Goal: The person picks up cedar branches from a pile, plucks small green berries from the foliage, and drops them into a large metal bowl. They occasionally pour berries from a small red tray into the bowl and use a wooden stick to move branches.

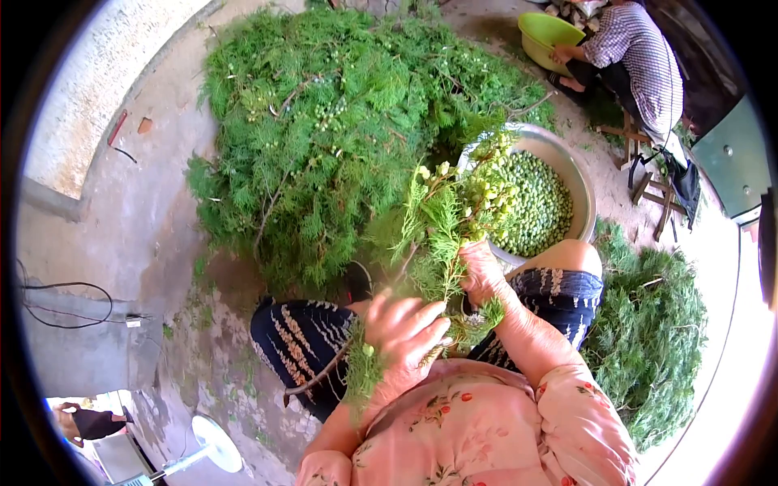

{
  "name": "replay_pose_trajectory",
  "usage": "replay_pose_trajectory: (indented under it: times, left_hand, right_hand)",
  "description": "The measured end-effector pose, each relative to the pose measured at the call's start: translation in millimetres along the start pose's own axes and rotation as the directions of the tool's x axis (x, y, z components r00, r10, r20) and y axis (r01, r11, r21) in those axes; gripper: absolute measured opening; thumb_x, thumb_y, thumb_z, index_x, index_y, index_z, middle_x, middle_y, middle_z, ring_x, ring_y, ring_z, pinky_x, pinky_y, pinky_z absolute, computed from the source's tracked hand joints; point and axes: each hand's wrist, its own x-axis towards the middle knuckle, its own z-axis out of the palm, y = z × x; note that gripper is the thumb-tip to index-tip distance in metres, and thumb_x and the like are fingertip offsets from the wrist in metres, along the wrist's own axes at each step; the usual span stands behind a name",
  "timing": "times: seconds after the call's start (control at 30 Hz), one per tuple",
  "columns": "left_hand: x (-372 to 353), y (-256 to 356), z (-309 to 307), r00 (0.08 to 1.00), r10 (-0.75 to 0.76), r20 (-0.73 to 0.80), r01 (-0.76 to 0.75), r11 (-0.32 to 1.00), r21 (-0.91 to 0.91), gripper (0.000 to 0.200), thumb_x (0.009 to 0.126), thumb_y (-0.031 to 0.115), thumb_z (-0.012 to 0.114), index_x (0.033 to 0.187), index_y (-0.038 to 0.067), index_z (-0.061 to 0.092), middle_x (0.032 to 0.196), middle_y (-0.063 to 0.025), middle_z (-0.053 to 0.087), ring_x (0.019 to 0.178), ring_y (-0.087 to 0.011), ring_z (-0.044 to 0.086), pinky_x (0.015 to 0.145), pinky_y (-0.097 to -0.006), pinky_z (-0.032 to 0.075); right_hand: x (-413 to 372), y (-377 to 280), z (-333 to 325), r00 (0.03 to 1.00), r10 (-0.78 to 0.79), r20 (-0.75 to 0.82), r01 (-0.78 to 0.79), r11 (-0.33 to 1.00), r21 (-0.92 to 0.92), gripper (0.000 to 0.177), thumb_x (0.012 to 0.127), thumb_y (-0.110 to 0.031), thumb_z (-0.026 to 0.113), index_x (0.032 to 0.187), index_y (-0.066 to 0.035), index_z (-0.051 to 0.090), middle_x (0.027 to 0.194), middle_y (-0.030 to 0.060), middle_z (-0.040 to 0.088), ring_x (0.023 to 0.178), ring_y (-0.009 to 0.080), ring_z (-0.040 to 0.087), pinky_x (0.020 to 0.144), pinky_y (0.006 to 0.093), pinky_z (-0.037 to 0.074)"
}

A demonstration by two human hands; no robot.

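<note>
My left hand, slightly blurred, lies over a leafy evergreen branch with its fingers curled across it. The branch's bare woody end sticks out below that hand, above my left thigh. Closed around the branch's upper sprays is my right hand, at the near rim of a metal basin. Clusters of pale green cones on the sprays hang over the basin. Inside it lies a heap of loose small green cones. What sits under my left palm is hidden.
A large pile of cut evergreen branches spreads ahead and left. More greenery lies at the right. A person in a checked shirt sits at far right with a yellow-green basin. A fan and cable are at left.
</note>
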Motion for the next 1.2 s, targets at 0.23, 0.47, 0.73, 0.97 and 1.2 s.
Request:
replay_pose_trajectory:
  times: [0.23, 0.47, 0.73, 0.97, 1.2]
  left_hand:
    - [23.3, 1.2, -22.1, 0.991, 0.125, -0.057, -0.113, 0.979, 0.169, 0.025, 0.067, 0.014, 0.068, 0.091, 0.01, 0.065, 0.104, -0.0024, 0.062, 0.098, -0.0222, 0.056, 0.098, -0.0486, 0.029]
    - [31.7, 45.5, -75.9, 0.979, -0.025, 0.2, 0.008, 0.996, 0.084, 0.05, 0.075, 0.039, 0.064, 0.113, 0.008, 0.057, 0.132, -0.0126, 0.043, 0.124, -0.0314, 0.037, 0.102, -0.0551, 0.021]
    - [68.0, -14.2, -26.8, 0.927, -0.102, -0.361, 0.056, 0.989, -0.137, 0.022, 0.074, -0.008, 0.061, 0.095, -0.001, 0.063, 0.081, -0.0109, 0.063, 0.063, -0.0142, 0.06, 0.054, -0.0225, 0.047]
    - [86.7, -22.1, 15.8, 0.899, -0.182, -0.398, 0.099, 0.97, -0.22, 0.028, 0.07, -0.008, 0.066, 0.096, 0.0, 0.06, 0.086, -0.0106, 0.061, 0.069, -0.0154, 0.061, 0.059, -0.0237, 0.05]
    - [84.2, -16.5, 30.6, 0.894, -0.326, -0.307, 0.205, 0.907, -0.368, 0.025, 0.067, -0.015, 0.06, 0.085, 0.001, 0.053, 0.077, -0.0079, 0.057, 0.065, -0.0143, 0.056, 0.055, -0.0235, 0.045]
  right_hand:
    - [28.2, -23.0, -30.2, 0.91, 0.413, 0.034, 0.167, -0.44, 0.882, 0.038, 0.085, -0.034, 0.054, 0.114, -0.009, 0.048, 0.112, 0.0058, 0.051, 0.096, 0.0198, 0.049, 0.081, 0.0376, 0.045]
    - [22.4, -2.2, -53.1, 0.96, 0.275, -0.056, -0.272, 0.961, 0.058, 0.038, 0.079, -0.033, 0.057, 0.107, -0.01, 0.05, 0.082, 0.011, 0.061, 0.073, 0.0252, 0.059, 0.064, 0.0352, 0.049]
    - [1.3, -4.6, -26.8, 0.949, 0.307, -0.076, -0.303, 0.951, 0.054, 0.03, 0.07, -0.022, 0.061, 0.094, -0.005, 0.057, 0.078, 0.0114, 0.058, 0.073, 0.0264, 0.058, 0.06, 0.0389, 0.046]
    - [-24.3, 1.6, 6.7, 0.967, 0.222, -0.123, -0.226, 0.974, -0.017, 0.027, 0.07, -0.02, 0.06, 0.091, -0.005, 0.057, 0.077, 0.0116, 0.058, 0.073, 0.0268, 0.058, 0.064, 0.0421, 0.044]
    - [-29.8, 9.0, 17.3, 0.966, 0.172, -0.192, -0.186, 0.981, -0.053, 0.024, 0.07, -0.018, 0.06, 0.089, -0.004, 0.058, 0.076, 0.0118, 0.057, 0.074, 0.0272, 0.057, 0.067, 0.0453, 0.042]
